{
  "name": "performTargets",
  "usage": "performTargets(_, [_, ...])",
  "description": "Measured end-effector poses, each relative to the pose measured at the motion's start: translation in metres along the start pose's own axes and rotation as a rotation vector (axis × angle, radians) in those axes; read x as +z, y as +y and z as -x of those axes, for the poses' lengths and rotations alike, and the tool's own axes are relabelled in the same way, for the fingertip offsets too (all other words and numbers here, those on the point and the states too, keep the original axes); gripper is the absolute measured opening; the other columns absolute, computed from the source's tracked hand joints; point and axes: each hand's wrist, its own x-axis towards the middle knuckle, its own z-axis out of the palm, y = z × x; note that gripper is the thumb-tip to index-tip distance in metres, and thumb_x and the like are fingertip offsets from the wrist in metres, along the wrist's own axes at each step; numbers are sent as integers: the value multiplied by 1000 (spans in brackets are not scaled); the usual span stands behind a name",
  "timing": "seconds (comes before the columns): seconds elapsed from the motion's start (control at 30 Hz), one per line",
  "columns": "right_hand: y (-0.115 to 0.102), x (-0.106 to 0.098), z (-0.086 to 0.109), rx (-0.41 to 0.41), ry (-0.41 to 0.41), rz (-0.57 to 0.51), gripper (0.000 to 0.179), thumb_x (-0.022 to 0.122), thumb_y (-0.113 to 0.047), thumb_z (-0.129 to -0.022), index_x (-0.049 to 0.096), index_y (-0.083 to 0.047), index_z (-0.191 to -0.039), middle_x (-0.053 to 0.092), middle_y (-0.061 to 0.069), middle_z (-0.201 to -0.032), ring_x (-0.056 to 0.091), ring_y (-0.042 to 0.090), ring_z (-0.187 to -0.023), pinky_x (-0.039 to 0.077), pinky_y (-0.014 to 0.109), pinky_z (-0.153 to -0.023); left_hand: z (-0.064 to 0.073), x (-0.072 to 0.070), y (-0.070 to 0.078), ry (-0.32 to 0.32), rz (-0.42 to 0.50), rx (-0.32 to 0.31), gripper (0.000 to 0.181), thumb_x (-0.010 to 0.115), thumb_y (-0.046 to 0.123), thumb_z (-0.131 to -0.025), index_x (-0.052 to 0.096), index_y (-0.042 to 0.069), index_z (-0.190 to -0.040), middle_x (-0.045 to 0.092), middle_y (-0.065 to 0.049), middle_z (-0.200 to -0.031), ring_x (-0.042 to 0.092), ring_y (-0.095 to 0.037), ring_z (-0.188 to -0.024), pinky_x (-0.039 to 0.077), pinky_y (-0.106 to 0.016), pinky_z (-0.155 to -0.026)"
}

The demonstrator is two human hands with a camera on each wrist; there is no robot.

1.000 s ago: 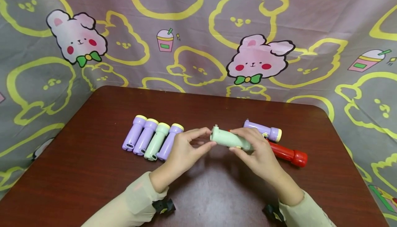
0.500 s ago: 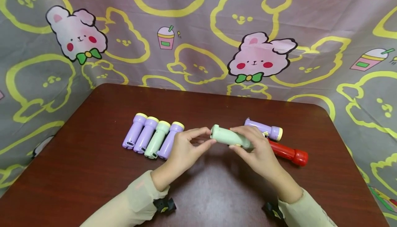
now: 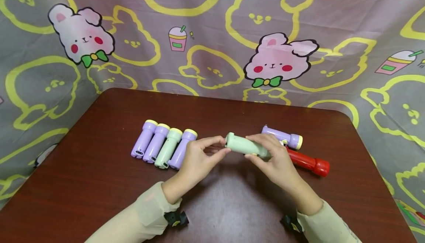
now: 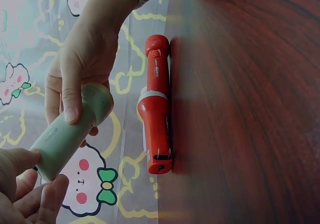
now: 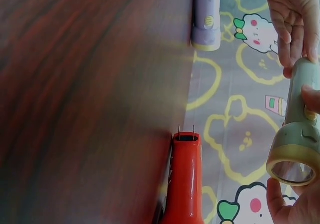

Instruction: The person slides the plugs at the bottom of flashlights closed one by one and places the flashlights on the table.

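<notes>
A light green flashlight (image 3: 244, 146) is held above the table between both hands. My right hand (image 3: 279, 158) grips it around the head end, the thumb beside its yellow switch. With thumb and fingers, my left hand (image 3: 199, 158) pinches the tail end. In the left wrist view the right thumb lies along the body of the green flashlight (image 4: 62, 139). The right wrist view shows the yellow rim and clear lens of the green flashlight (image 5: 292, 146). Its tail face is mostly hidden by the left fingers.
Left of the hands lie three purple flashlights (image 3: 144, 139) and one green flashlight (image 3: 168, 149) in a row. Behind the right hand are a purple flashlight (image 3: 293, 141) and a red flashlight (image 3: 308, 162). Metal prongs stick out of red plastic (image 5: 187, 169) in the right wrist view.
A small piece stood up from the green flashlight's tail end one second ago; by half a second ago it sat lower, as now. Both hands have stayed almost in place.
</notes>
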Motion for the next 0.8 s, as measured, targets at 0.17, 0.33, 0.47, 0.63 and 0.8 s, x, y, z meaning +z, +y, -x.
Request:
performTargets(0.17, [1,1,-1,-6,2,-1,51,86,0,-69,69,-9,-116,70,4,-110,56,16,-101,40,18,-88,0,-1,-1,9,-2,4,17,82,5,-79,75,1,-94,76,-13,-88,74,-21,-74,59,-24,-66])
performTargets(0.33, [2,1,1,-4,4,-1,51,86,0,-69,69,-10,-117,70,3,-110,56,15,-101,40,17,-88,0,-1,-1,3,-17,4,16,82,6,-79,74,2,-93,76,-11,-86,73,-19,-72,59,-23,-66])
performTargets(0.47, [3,1,3,4,-5,-1,52,86,-1,-70,69,-11,-117,70,3,-111,56,14,-102,40,18,-88,1,-1,-1,-19,-21,1,16,81,8,-80,73,4,-94,76,-10,-87,73,-18,-73,59,-23,-66])
performTargets(0.63, [4,0,3,7,-17,0,52,86,-2,-70,69,-12,-118,70,2,-111,56,14,-102,41,19,-87,1,-3,-1,-60,-26,11,19,81,7,-81,69,4,-96,75,-10,-89,73,-19,-76,59,-24,-67])
performTargets(0.8, [4,0,4,4,-21,-7,52,87,-3,-70,69,-13,-118,70,1,-111,56,14,-101,41,18,-86,1,-6,-2,-93,-80,7,20,81,8,-81,68,6,-97,75,-8,-92,73,-17,-79,59,-25,-70])
